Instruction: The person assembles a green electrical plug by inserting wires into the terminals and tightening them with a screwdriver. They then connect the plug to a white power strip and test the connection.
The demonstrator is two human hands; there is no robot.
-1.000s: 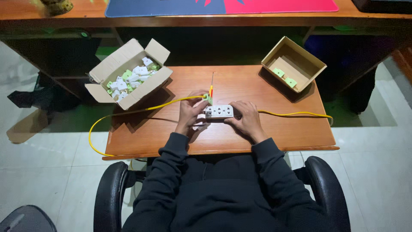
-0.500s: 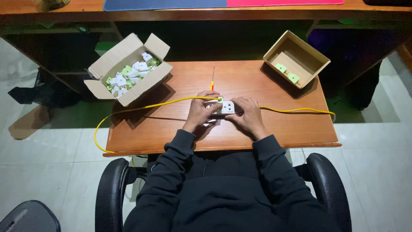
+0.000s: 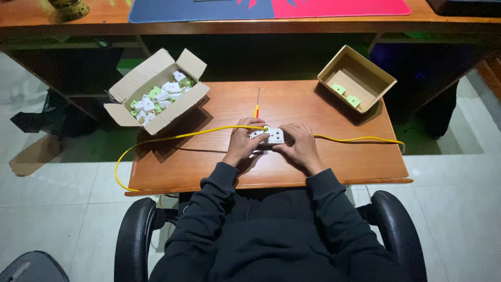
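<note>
Nearest the camera, a black office chair (image 3: 136, 235) carries the seated person in a dark sweatshirt. Both forearms extend onto a small wooden table (image 3: 334, 167). The left hand (image 3: 243, 142) and right hand (image 3: 297, 145) close from either side on a white socket block (image 3: 270, 136) at table centre, fingers curled around its edges. A yellow cable (image 3: 172, 137) runs across the table, passing the block and dropping over both edges. Just beyond lies a screwdriver (image 3: 257, 107) with a red-and-yellow handle. Far left, an open cardboard box (image 3: 172, 112) holds many white and green parts. Far right, a second cardboard box (image 3: 365, 70) holds a few green pieces. Beyond, a blue-and-red mat (image 3: 209, 10) lies on a desk.
</note>
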